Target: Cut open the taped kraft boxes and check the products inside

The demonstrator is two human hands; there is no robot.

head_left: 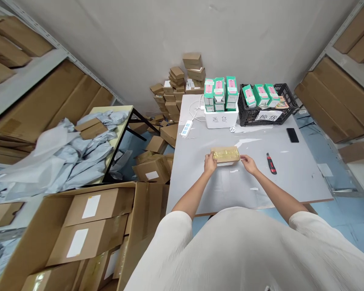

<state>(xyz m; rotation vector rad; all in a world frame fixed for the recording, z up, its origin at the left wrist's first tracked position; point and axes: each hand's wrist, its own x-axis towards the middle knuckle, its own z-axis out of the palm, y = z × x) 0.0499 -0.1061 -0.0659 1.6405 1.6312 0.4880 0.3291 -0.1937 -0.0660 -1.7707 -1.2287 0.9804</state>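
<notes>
A small brown cardboard box point(226, 154) with shiny clear tape across its top is in front of me over the grey table point(194, 173). My left hand point(210, 163) grips its left end, thumb on top. At the box's right end is my right hand point(248, 163), its fingers pinched together by the lower corner; what they hold there, if anything, is too small to make out. To the right of my right hand lies a red and black utility knife point(271, 163).
Behind the box stand a white bin point(221, 120) and a black crate point(245, 117), both with green-and-pink boxes. A phone point(292, 135) lies at the right, a power strip point(186, 128) at the left. A large carton point(148, 210) of parcels stands left of the table.
</notes>
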